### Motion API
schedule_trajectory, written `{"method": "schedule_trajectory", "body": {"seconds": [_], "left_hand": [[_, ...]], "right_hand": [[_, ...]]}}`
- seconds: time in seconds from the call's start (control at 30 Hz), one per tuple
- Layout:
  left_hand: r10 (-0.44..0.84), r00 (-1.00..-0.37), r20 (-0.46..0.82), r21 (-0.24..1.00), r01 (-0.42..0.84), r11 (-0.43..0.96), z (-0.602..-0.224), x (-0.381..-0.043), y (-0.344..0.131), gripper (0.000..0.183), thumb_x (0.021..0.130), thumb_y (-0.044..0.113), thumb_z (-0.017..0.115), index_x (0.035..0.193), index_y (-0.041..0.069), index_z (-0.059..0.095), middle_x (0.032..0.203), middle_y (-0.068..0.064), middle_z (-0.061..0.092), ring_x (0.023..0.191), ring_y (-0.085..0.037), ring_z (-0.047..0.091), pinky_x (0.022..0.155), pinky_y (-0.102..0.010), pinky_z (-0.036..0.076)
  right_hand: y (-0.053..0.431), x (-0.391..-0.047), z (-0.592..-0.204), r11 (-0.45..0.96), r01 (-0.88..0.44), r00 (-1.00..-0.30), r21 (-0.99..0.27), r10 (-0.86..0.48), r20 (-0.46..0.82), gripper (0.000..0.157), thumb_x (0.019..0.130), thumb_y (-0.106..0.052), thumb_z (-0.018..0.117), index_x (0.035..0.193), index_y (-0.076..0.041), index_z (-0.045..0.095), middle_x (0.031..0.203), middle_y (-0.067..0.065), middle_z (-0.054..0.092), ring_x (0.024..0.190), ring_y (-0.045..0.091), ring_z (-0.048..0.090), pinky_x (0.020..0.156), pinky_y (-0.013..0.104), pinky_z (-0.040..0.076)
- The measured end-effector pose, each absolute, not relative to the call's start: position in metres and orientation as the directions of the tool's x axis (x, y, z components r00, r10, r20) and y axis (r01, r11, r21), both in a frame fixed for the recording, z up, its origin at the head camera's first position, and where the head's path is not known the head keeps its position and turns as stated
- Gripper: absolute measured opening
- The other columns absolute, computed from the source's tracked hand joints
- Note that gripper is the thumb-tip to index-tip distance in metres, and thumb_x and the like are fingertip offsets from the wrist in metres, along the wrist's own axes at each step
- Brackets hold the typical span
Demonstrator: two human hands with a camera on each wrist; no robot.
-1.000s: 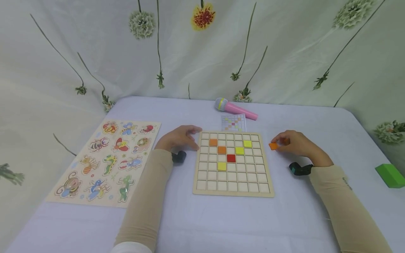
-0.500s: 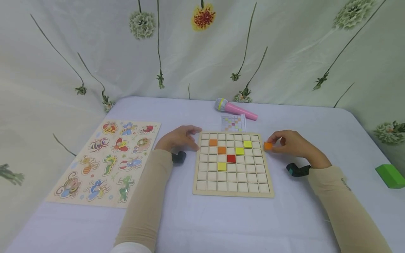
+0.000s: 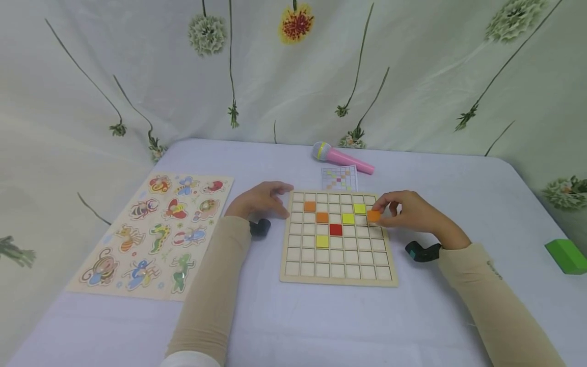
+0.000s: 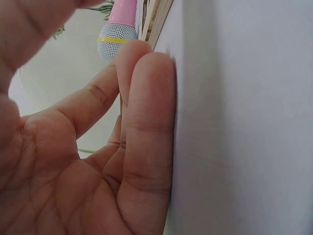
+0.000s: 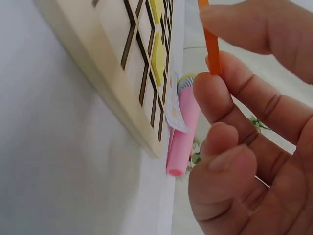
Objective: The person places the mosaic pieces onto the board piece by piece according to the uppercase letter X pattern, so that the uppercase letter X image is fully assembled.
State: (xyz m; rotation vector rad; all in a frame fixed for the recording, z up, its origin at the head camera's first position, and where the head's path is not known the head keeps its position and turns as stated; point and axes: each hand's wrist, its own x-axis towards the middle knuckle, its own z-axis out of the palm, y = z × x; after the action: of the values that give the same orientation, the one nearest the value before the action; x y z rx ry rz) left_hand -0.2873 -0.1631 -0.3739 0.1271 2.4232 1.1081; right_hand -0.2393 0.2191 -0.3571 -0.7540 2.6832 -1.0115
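Note:
My right hand [image 3: 410,214] pinches an orange square tile [image 3: 373,216] between thumb and fingers, over the right side of a wooden grid board [image 3: 337,281]. In the right wrist view the tile [image 5: 212,49] is seen edge-on, above the board's surface. Set in the grid are two orange tiles [image 3: 322,217], a red tile [image 3: 336,230] and three yellow tiles [image 3: 322,241]. My left hand [image 3: 261,199] rests with relaxed fingers at the board's upper left edge. In the left wrist view its fingers [image 4: 149,122] lie against the white tablecloth, holding nothing.
A small pattern card [image 3: 339,178] lies against the board's far edge, with a pink toy microphone [image 3: 350,160] behind it. On the left is an insect puzzle board [image 3: 156,234]. A green block [image 3: 566,256] stands at the far right of the table.
My right hand has moved left with the orange tile, from the table beside the board to over its right columns. The left hand has stayed in place.

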Motion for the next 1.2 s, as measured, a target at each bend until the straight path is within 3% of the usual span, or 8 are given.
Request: {"method": "schedule_trajectory", "body": {"seconds": [0.47, 0.77, 1.2], "left_hand": [[0.261, -0.885, -0.385, 0.735, -0.123, 0.667, -0.372, -0.285, -0.162, 0.085, 0.084, 0.007, 0.087, 0.161, 0.018, 0.052, 0.157, -0.009, 0.051, 0.129, -0.030, 0.051, 0.117, -0.048, 0.037], [0.265, -0.886, -0.380, 0.734, -0.115, 0.669, -0.370, -0.284, -0.162, 0.084, 0.085, 0.008, 0.087, 0.161, 0.019, 0.052, 0.158, -0.009, 0.051, 0.130, -0.030, 0.052, 0.119, -0.048, 0.037], [0.282, -0.887, -0.365, 0.737, -0.091, 0.670, -0.373, -0.286, -0.163, 0.084, 0.085, 0.008, 0.086, 0.161, 0.018, 0.052, 0.158, -0.010, 0.051, 0.130, -0.030, 0.052, 0.118, -0.048, 0.037]], "right_hand": [[0.196, -0.228, -0.359, 0.581, -0.440, -0.777, -0.685, -0.629, -0.034, 0.018, 0.091, -0.008, 0.085, 0.107, -0.004, 0.080, 0.091, -0.004, 0.068, 0.081, 0.019, 0.054, 0.069, 0.028, 0.042], [0.184, -0.220, -0.364, 0.571, -0.427, -0.738, -0.702, -0.668, -0.095, 0.018, 0.089, -0.012, 0.088, 0.104, -0.006, 0.080, 0.088, -0.004, 0.065, 0.071, 0.017, 0.052, 0.063, 0.025, 0.039], [0.175, -0.217, -0.368, 0.577, -0.494, -0.718, -0.650, -0.693, -0.069, 0.015, 0.089, -0.009, 0.088, 0.101, -0.008, 0.078, 0.087, -0.006, 0.066, 0.067, 0.013, 0.050, 0.062, 0.025, 0.041]]}}
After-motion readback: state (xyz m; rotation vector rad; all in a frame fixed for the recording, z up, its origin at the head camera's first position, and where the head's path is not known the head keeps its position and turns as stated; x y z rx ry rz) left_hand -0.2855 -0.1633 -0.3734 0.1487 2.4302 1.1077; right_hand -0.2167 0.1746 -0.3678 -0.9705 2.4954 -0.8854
